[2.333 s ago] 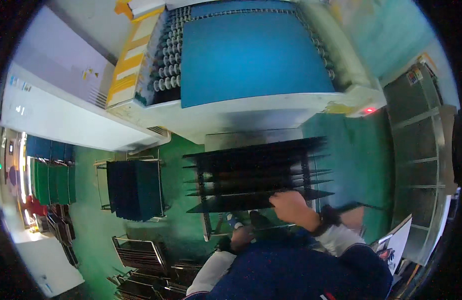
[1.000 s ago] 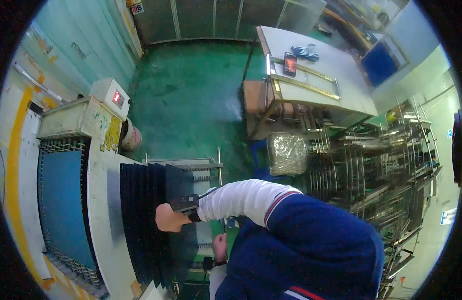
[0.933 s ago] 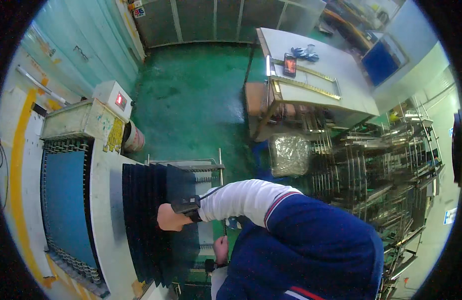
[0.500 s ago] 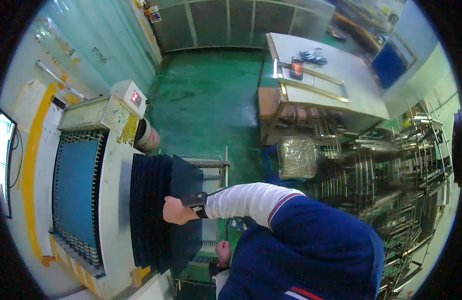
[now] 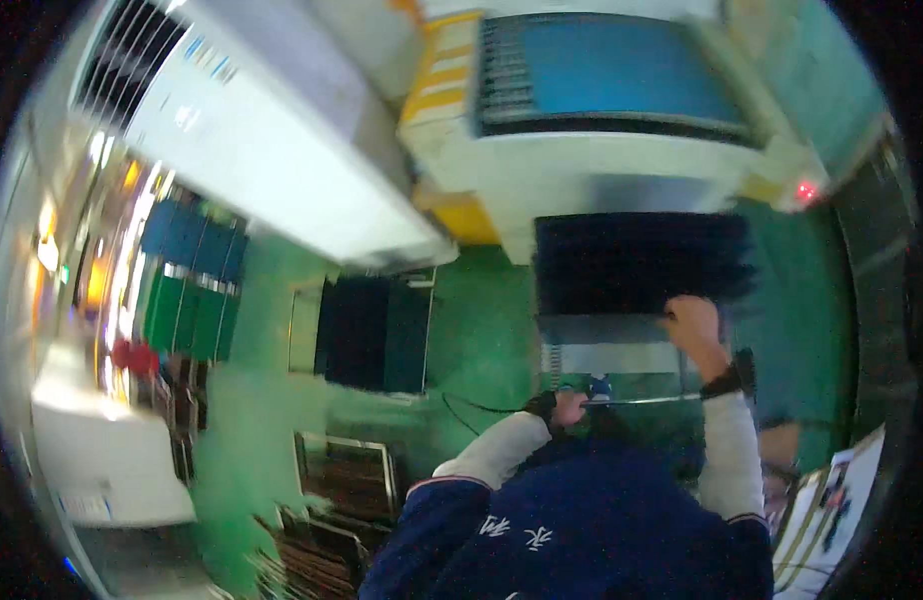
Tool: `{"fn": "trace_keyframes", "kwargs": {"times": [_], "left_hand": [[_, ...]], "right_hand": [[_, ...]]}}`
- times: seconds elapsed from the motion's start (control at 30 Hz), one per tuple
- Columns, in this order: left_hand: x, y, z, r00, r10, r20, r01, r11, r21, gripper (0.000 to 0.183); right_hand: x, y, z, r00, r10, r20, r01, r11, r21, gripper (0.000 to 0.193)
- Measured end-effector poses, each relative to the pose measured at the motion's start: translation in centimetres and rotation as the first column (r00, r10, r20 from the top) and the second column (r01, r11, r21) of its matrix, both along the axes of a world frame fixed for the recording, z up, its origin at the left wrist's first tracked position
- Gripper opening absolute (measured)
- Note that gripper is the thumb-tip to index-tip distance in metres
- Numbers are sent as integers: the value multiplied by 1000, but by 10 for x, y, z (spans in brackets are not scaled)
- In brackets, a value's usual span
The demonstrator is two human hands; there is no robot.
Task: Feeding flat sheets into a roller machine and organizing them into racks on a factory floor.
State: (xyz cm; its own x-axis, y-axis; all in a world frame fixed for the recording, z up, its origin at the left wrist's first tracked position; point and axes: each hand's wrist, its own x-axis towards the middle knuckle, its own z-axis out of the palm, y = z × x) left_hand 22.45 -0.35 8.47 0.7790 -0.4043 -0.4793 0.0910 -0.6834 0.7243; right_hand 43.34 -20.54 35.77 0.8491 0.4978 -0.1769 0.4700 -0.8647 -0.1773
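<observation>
Dark panels [image 5: 637, 262]: packed in a metal rack [image 5: 556, 362], close to 3 o'clock from the view's centre; blur hides separate edges, so no count. Directions below are taken from this stack.

Right hand [image 5: 694, 325]: at 5 o'clock, against the near edge of the panels. Grip narrow, fingers curled; cannot tell whether a panel is pinched. Left hand [image 5: 569, 407]: at 7 o'clock, grip closed around the left end of a metal bar [image 5: 642, 401] that runs across at 6 o'clock.

Roller machine [image 5: 552, 150]: at 12 o'clock, bearing a blue sheet [image 5: 622, 68]; red light [image 5: 807, 190] at 2 o'clock.

Second dark stack [image 5: 372, 333]: between 8 and 9 o'clock, well apart, on green floor [image 5: 472, 345]. Green panels [image 5: 187, 315]: 9 o'clock, farther out. White cabinet [image 5: 252, 135]: 10 o'clock. White bench [image 5: 864, 475]: 5 o'clock, partly in view.
</observation>
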Motion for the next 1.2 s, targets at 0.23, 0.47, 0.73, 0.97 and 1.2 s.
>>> {"fn": "trace_keyframes", "kwargs": {"times": [0.23, 0.47, 0.73, 0.97, 1.2], "left_hand": [[-10, -21, 15, 967, 142, 212, -161, 984, 72, 27], [-7, -27, -12, 962, 252, 108, -261, 962, 81, 27], [-6, -25, 11, 922, 384, 46, -386, 921, 54, 28], [13, -10, 43, 763, 637, -110, -639, 769, 25, 29], [-8, 15, 46, 400, 890, -219, -888, 318, -332, 29]], "right_hand": [[5, -4, -13, 998, 51, 34, -52, 998, 29, 26], [14, -9, -22, 991, 115, 67, -119, 990, 74, 25], [24, -7, -26, 971, 233, 58, -235, 971, 33, 25], [39, -1, -18, 946, 323, -30, -321, 946, 45, 22], [48, -1, -21, 925, 378, 41, -379, 910, 166, 20]]}}
